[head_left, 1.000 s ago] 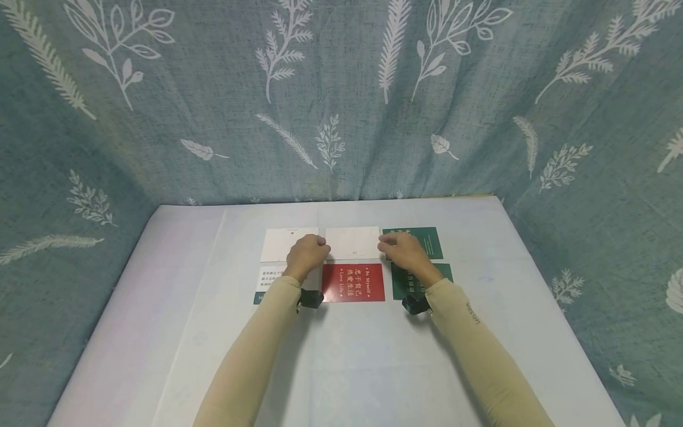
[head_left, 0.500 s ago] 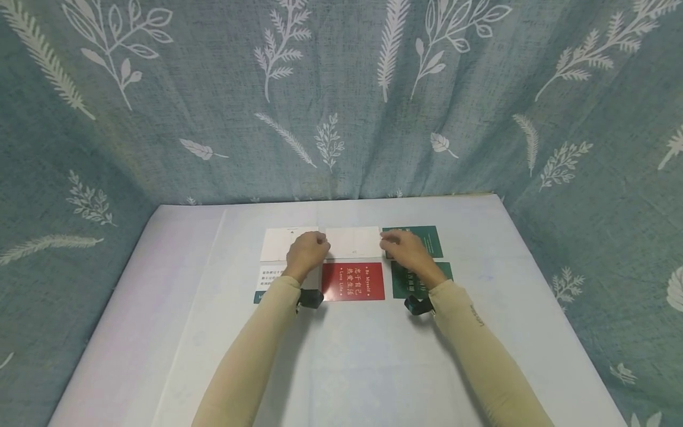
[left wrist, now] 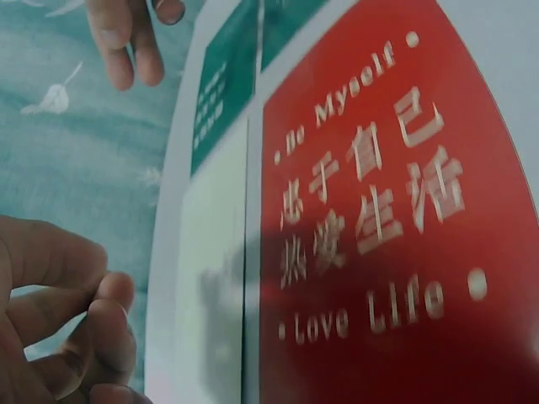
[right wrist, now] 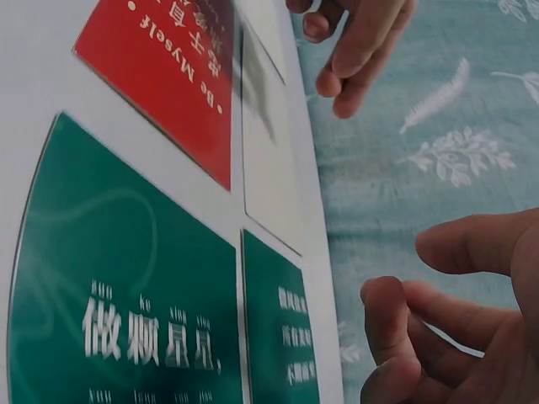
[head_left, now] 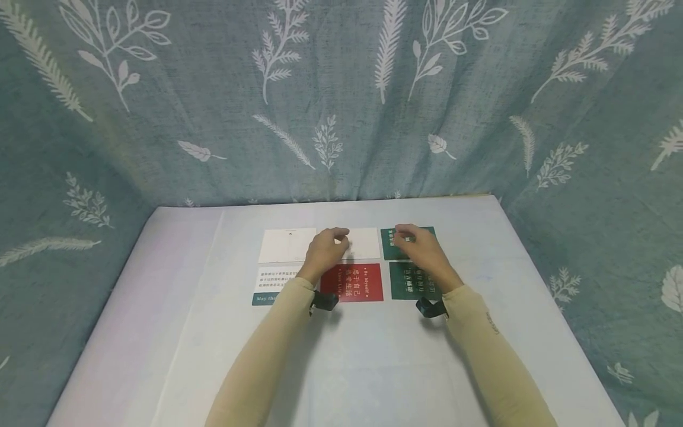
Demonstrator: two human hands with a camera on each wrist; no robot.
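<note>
We see the left hand (head_left: 326,252) and right hand (head_left: 424,252) shifted toward three o'clock; the left hovers over the white card (head_left: 365,243), at the red card's (head_left: 365,284) twelve; the right, over the green card (head_left: 389,244) at two; fingers loosely curled, holding nothing.

Red card (head_left: 363,283) with pale lettering, green cards (head_left: 409,281), teal-banded white card (head_left: 271,283), blue-green curtain (head_left: 357,142) with white leaves, beige sleeves (head_left: 265,356)
</note>
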